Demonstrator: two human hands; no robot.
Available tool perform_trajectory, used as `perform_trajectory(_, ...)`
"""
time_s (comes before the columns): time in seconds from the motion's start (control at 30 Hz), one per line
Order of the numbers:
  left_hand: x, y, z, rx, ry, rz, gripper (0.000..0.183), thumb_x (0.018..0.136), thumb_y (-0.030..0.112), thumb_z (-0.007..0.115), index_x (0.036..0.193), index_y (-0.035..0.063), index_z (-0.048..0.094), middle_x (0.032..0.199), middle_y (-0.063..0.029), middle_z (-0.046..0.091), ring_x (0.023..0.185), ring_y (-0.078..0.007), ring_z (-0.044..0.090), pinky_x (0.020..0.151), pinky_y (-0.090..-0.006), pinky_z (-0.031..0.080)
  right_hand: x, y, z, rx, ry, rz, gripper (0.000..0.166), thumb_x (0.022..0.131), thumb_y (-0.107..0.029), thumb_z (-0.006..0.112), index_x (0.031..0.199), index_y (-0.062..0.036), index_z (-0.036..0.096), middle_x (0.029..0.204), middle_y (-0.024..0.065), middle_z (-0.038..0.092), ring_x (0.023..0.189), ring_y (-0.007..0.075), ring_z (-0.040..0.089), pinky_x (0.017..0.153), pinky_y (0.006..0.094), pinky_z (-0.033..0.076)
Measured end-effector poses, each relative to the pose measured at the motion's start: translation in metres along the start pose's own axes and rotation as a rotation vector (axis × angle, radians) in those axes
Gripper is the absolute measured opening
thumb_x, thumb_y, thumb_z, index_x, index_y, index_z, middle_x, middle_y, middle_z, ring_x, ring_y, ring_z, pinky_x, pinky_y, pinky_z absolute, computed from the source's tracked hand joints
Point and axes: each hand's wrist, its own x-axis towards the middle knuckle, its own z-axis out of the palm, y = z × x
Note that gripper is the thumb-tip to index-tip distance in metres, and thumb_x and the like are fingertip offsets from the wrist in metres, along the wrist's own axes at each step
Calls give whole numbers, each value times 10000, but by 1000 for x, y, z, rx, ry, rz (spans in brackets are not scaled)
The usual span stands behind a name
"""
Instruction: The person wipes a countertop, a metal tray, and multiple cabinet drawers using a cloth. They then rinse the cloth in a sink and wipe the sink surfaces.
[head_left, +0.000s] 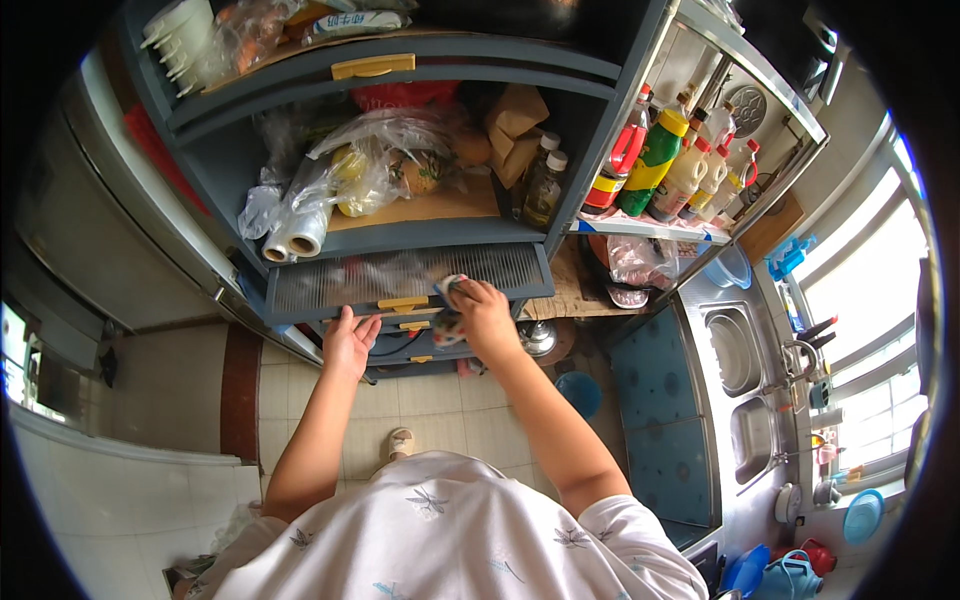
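Observation:
A flip-up cabinet door (487, 271) with a ribbed clear panel and a yellow handle (403, 304) juts out from the grey storage cabinet. Under its front edge, left of the handle, rests my left hand (351, 341), fingers apart and palm up. My right hand (484, 311) grips a patterned cloth (450, 332) at the door's right part; some of the cloth hangs below the edge. Above the door, the open shelf holds two rolls of plastic film (304, 236), bagged produce (352, 180) and bottles with white caps (544, 184).
On the right, a metal rack (652, 227) carries several sauce and oil bottles (652, 161). Further right is a counter with a double steel sink (735, 352). A blue basin (579, 394) lies on the tiled floor. A refrigerator (112, 202) stands left of the cabinet.

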Motion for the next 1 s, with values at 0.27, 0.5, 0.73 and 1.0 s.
perform_trajectory(0.27,-31,-9,-1,-16,62,4,276,913,255,505,1037,19,435,1041,-139,505,956,-296,586,791,-349,534,-41,79,-44,-66,136,259,299,657,89,488,897,16,651,967,153,607,886,328,560,800,377,460)
perform_trajectory(0.5,-61,-12,-12,3,36,4,254,895,270,535,1012,52,479,1066,-134,551,971,-277,579,833,-352,506,-13,79,-44,181,336,419,385,688,113,465,1044,27,585,1094,201,549,1028,357,517,889,379,420)
perform_trajectory(0.73,-69,-21,-24,-13,66,-14,223,916,241,500,1021,55,436,1054,-130,491,952,-291,586,808,-368,519,-22,64,-49,-354,-165,342,482,783,-191,539,1254,-136,457,1318,119,427,1219,288,380,977,475,307)
perform_trajectory(1.0,-69,-20,-23,2,46,-48,239,916,241,498,1045,51,432,1097,-145,494,969,-299,583,823,-376,515,-27,41,-11,-148,-20,149,452,656,45,526,1087,-66,605,1153,108,555,1050,306,479,890,408,389)
